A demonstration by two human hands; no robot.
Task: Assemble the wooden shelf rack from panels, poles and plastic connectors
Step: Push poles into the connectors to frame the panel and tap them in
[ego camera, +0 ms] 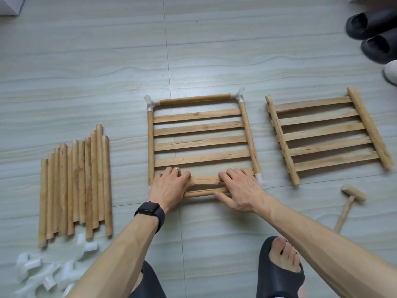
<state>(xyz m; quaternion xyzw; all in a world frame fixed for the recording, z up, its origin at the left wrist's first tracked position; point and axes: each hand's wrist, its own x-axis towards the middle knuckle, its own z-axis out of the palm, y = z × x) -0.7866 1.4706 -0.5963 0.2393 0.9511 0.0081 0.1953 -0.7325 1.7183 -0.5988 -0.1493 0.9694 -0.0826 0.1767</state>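
Observation:
A slatted wooden panel (199,143) lies flat on the floor in the middle. White plastic connectors sit at its far left corner (151,103), far right corner (238,96) and near right corner (261,180); a pole (194,99) joins the two far ones. My left hand (169,187) and my right hand (240,188) lie over the panel's near edge and grip a pole (204,192) that runs along that edge. The near left corner is hidden under my left hand.
A second slatted panel (326,134) lies to the right, a small wooden mallet (350,203) below it. Several loose poles (77,186) lie at the left, with several white connectors (49,274) near them. Black slippers (371,33) stand at the top right. My slippered foot (281,269) is near.

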